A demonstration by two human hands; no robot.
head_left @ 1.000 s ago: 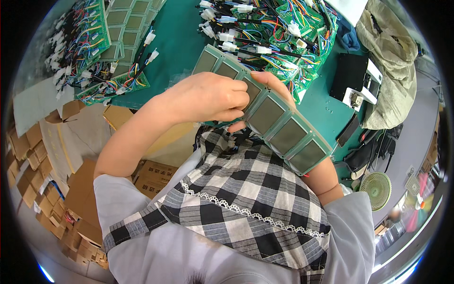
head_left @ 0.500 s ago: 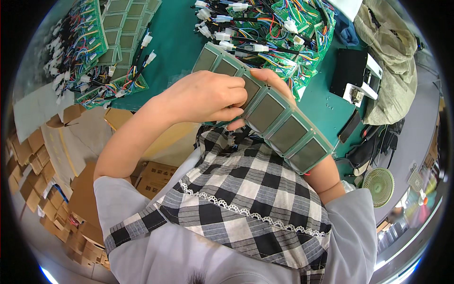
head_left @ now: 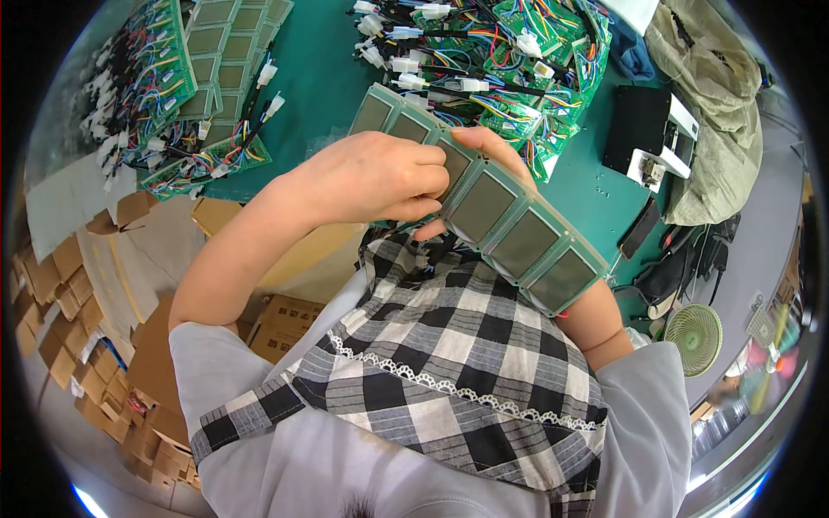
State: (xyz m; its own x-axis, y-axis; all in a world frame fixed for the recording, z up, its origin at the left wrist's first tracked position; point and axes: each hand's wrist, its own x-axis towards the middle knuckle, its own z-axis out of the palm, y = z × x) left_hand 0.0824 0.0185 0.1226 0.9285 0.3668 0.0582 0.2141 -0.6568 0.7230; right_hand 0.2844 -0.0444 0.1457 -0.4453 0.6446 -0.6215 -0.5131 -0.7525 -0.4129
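Note:
A long green circuit board panel (head_left: 485, 208) with a row of grey rectangular screens lies slantwise above my lap, its right end nearer to me. My right hand (head_left: 498, 150) grips it from underneath, with fingers showing at its far edge and another fingertip at the near edge. The rest of that hand is hidden by the panel. My left hand (head_left: 377, 178) is closed over the panel's left half, its fingers curled and pressed together against a screen. What those fingers pinch, if anything, is hidden.
Wired circuit boards (head_left: 518, 108) with white connectors lie heaped on the green table (head_left: 315, 82) beyond the panel. More screen panels (head_left: 231, 76) and wired boards are stacked at the left. A black-and-white device (head_left: 639, 138) and a green fan (head_left: 693, 339) stand at the right.
The panel's left end has dipped slightly toward me. Both hands keep nearly the same place and grip.

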